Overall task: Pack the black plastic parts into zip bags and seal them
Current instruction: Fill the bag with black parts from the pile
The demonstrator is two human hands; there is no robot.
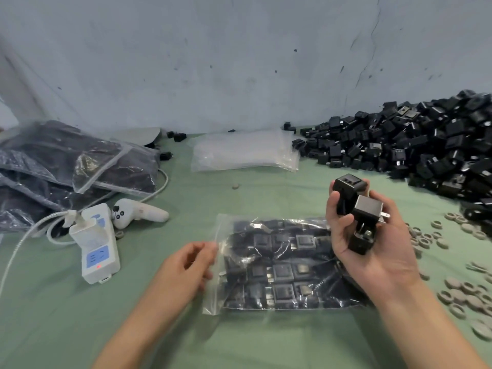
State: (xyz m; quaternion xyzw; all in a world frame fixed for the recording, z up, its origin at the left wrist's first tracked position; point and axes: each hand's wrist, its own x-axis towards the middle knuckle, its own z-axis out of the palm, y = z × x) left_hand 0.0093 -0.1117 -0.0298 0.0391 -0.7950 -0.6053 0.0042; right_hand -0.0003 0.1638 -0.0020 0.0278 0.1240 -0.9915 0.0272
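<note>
Black square plastic parts (355,209) are sitting in the right hand (372,249), whose fingers (343,225) are curling around them just above the right end of the clear zip bag (279,265). This bag, holding rows of the same parts, is lying flat on the green table (239,342). The left hand (186,272) is pinching the bag's open left edge. Beyond the bag, to its right, a heap of loose black parts (426,145) is lying.

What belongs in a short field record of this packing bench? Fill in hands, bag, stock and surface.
left hand: pinches the edge of the zip bag
right hand: holds several black plastic parts
zip bag: flat, rows of parts inside
loose pile: far right, by wall
empty bags: back centre
filled bags: far left
surface: green cloth
</note>
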